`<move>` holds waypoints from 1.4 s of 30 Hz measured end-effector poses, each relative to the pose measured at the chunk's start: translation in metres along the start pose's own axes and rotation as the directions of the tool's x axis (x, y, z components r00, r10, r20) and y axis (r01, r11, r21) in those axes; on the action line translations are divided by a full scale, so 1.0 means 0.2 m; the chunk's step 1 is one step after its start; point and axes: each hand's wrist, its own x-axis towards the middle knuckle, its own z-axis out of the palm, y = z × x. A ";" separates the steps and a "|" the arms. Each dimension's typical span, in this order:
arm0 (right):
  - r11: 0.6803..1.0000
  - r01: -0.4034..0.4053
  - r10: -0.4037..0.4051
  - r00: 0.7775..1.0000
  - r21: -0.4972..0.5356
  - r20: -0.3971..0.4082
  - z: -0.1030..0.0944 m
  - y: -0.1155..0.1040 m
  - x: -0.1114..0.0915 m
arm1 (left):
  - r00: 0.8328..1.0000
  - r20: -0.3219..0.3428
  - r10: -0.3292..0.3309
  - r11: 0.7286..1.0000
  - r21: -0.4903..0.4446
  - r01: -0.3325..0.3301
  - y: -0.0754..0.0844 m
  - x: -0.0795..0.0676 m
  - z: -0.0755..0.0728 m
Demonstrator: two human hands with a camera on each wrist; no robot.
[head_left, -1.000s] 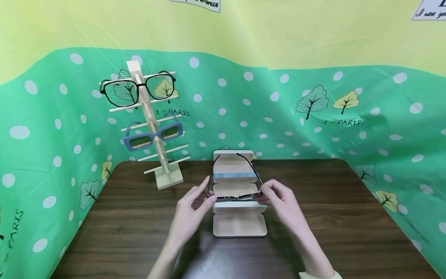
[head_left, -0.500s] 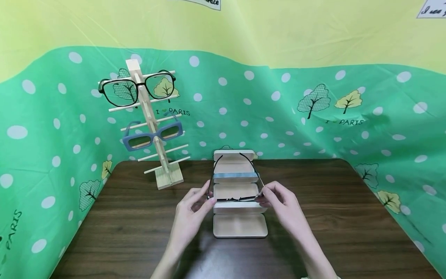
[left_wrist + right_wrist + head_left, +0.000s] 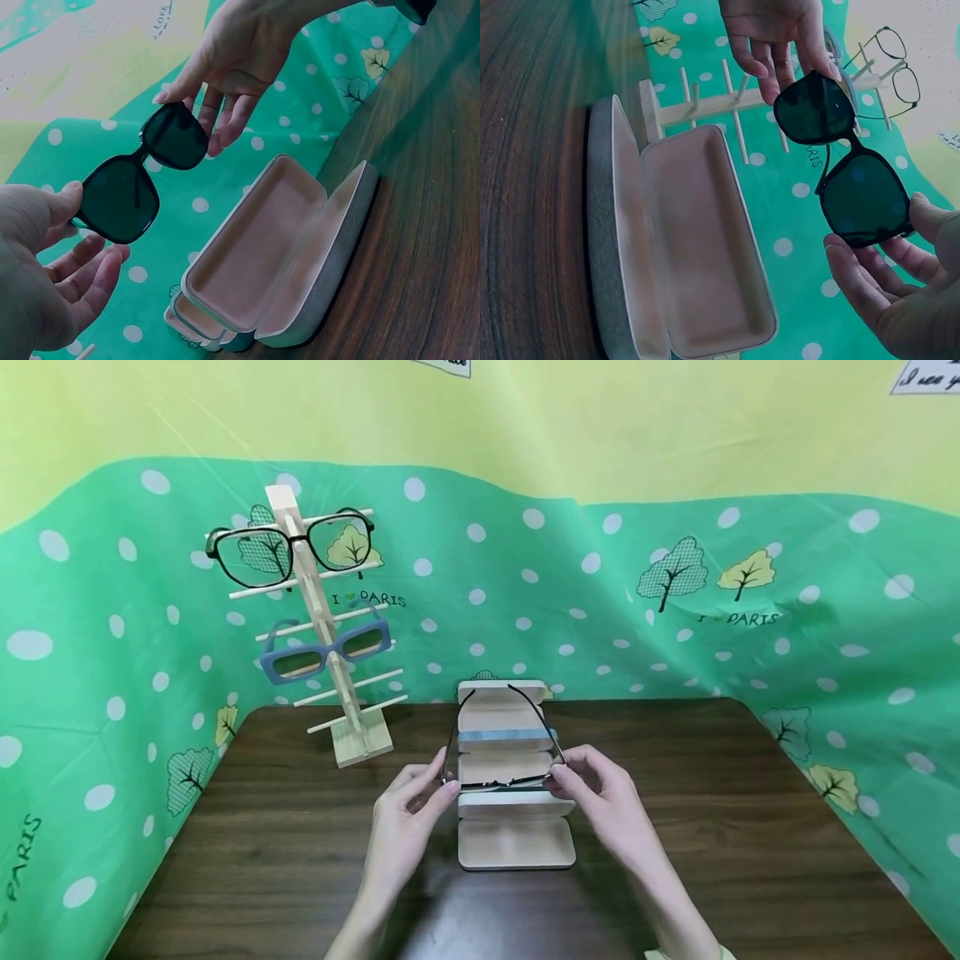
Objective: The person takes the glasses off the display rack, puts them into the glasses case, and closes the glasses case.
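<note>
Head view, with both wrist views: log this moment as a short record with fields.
Held: dark-lensed sunglasses, arms unfolded
Left hand: pinches the left end
Right hand: pinches the right end
Cases: open, lined up front to back on wood-grain table
Stand: wooden, left of the cases
On stand: black-framed glasses above blue-framed sunglasses

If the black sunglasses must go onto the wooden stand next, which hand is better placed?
Probably the left hand: it is nearer the wooden stand and grips one side of the black sunglasses. The right hand, gripping the other side, is farther.
</note>
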 end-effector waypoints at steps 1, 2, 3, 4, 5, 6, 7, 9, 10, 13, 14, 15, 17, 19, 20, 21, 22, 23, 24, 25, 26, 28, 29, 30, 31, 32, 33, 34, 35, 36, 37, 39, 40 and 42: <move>1.000 -0.002 0.002 1.000 -0.006 -0.001 0.00 0.00 0.00 | 1.000 -0.001 0.001 1.000 -0.001 -0.001 0.00 0.00 0.00; 1.000 -0.002 0.002 1.000 -0.008 -0.001 0.00 0.00 0.00 | 1.000 -0.001 0.003 1.000 0.000 -0.003 0.00 0.00 0.00; 1.000 -0.001 0.001 1.000 -0.007 -0.003 0.00 0.00 0.00 | 1.000 -0.001 0.004 1.000 0.000 -0.004 0.01 0.00 0.00; 1.000 -0.002 0.002 1.000 -0.007 -0.006 0.00 0.00 0.00 | 1.000 0.000 0.004 1.000 0.001 -0.004 0.01 0.00 0.00; 1.000 -0.002 0.002 1.000 -0.008 -0.009 0.00 0.00 0.00 | 1.000 0.001 0.005 1.000 0.003 -0.005 0.01 0.01 0.00; 1.000 -0.003 0.003 1.000 -0.010 -0.011 0.00 0.00 0.00 | 1.000 0.003 0.002 1.000 0.004 -0.002 0.01 0.01 0.00; 1.000 -0.004 0.004 1.000 -0.009 -0.013 0.00 0.00 0.00 | 1.000 0.006 -0.001 1.000 0.005 0.001 0.01 0.01 0.00; 1.000 -0.005 0.005 1.000 -0.004 -0.016 0.01 -0.01 0.00 | 1.000 0.011 -0.007 1.000 0.004 0.007 0.01 0.01 -0.01; 1.000 -0.006 0.006 1.000 -0.005 -0.018 0.01 -0.01 0.00 | 1.000 0.012 -0.010 1.000 0.002 0.010 0.01 0.01 -0.01; 1.000 -0.008 0.008 1.000 -0.003 -0.018 0.01 -0.01 0.00 | 1.000 0.017 -0.014 1.000 -0.005 0.014 0.01 0.00 -0.01; 1.000 -0.008 0.008 1.000 -0.002 -0.019 0.01 -0.02 0.00 | 1.000 0.019 -0.013 1.000 -0.005 0.013 0.01 0.00 -0.01; 1.000 -0.008 0.008 1.000 -0.003 -0.020 0.01 -0.02 0.01 | 1.000 0.020 -0.011 1.000 -0.002 0.011 0.01 0.00 -0.01; 1.000 -0.008 0.008 1.000 -0.002 -0.021 0.01 -0.02 0.01 | 1.000 0.023 -0.002 1.000 0.006 0.002 0.00 0.00 -0.01; 1.000 -0.006 0.006 1.000 0.000 -0.021 0.00 -0.02 0.01 | 1.000 0.026 0.002 1.000 0.012 -0.002 0.00 0.00 -0.01; 1.000 -0.006 0.006 1.000 0.002 -0.021 0.00 -0.02 0.01 | 1.000 0.028 0.000 1.000 0.014 -0.001 0.00 0.00 -0.01; 1.000 -0.006 0.006 1.000 0.003 -0.019 0.00 -0.01 0.01 | 1.000 0.031 -0.002 1.000 0.015 0.001 0.00 0.00 -0.01; 1.000 -0.006 0.006 1.000 0.005 -0.019 0.00 -0.01 0.01 | 0.999 0.033 -0.004 1.000 0.015 0.004 0.00 0.00 -0.01; 1.000 -0.007 0.007 1.000 0.004 -0.019 0.00 -0.01 0.01 | 0.999 0.036 -0.009 1.000 0.011 0.009 0.00 0.00 -0.01; 1.000 -0.007 0.007 1.000 0.002 -0.018 0.00 -0.01 0.01 | 0.999 0.039 -0.011 1.000 0.010 0.011 0.00 0.00 -0.01; 1.000 -0.008 0.008 1.000 -0.001 -0.018 0.00 -0.01 0.01 | 0.999 0.041 -0.012 1.000 0.009 0.012 0.01 0.00 -0.01; 1.000 -0.009 0.009 1.000 -0.003 -0.018 0.00 -0.01 0.01 | 0.999 0.043 -0.005 1.000 0.007 0.004 0.00 0.00 -0.01; 1.000 -0.009 0.008 1.000 -0.006 -0.018 0.00 -0.01 0.01 | 0.999 0.048 -0.005 1.000 0.000 0.005 0.01 0.00 -0.02; 1.000 -0.009 0.009 1.000 -0.009 -0.018 0.00 -0.01 0.01 | 0.999 0.051 -0.004 1.000 -0.002 0.005 0.01 0.00 -0.02; 1.000 -0.009 0.009 1.000 -0.010 -0.018 0.00 -0.01 0.01 | 0.999 0.053 -0.005 1.000 -0.003 0.005 0.01 0.00 -0.02; 1.000 -0.009 0.009 1.000 -0.011 -0.018 0.00 -0.01 0.01 | 0.998 0.055 -0.004 1.000 -0.003 0.004 0.01 0.00 -0.02; 1.000 -0.008 0.008 1.000 -0.010 -0.018 0.00 -0.01 0.01 | 0.998 0.057 -0.004 1.000 -0.001 0.004 0.01 0.00 -0.02; 1.000 -0.006 0.006 1.000 -0.010 -0.018 0.00 -0.01 0.01 | 0.998 0.059 -0.012 1.000 -0.001 0.012 0.01 0.00 -0.02; 1.000 -0.006 0.006 1.000 -0.012 -0.019 0.00 -0.01 0.01 | 0.998 0.062 -0.012 1.000 -0.001 0.013 0.01 0.00 -0.02; 1.000 -0.005 0.005 1.000 -0.015 -0.019 0.00 -0.01 0.01 | 0.998 0.064 -0.011 1.000 0.000 0.011 0.01 0.00 -0.02; 1.000 -0.003 0.003 1.000 -0.018 -0.018 0.00 -0.01 0.01 | 0.998 0.066 -0.011 1.000 -0.001 0.012 0.01 0.00 -0.02; 1.000 -0.002 0.002 1.000 -0.021 -0.017 0.00 -0.01 0.01 | 0.998 0.068 -0.013 1.000 -0.003 0.013 0.01 0.00 -0.02; 1.000 -0.001 0.001 1.000 -0.022 -0.016 -0.01 -0.01 0.01 | 0.997 0.071 -0.017 1.000 -0.009 0.018 0.01 0.00 -0.02; 1.000 -0.001 0.001 1.000 -0.024 -0.014 -0.01 -0.01 0.01 | 0.997 0.073 -0.018 1.000 -0.013 0.019 0.01 0.00 -0.02; 1.000 -0.002 0.002 1.000 -0.026 -0.014 -0.01 -0.01 0.01 | 0.997 0.080 -0.021 1.000 -0.018 0.022 0.01 0.00 -0.02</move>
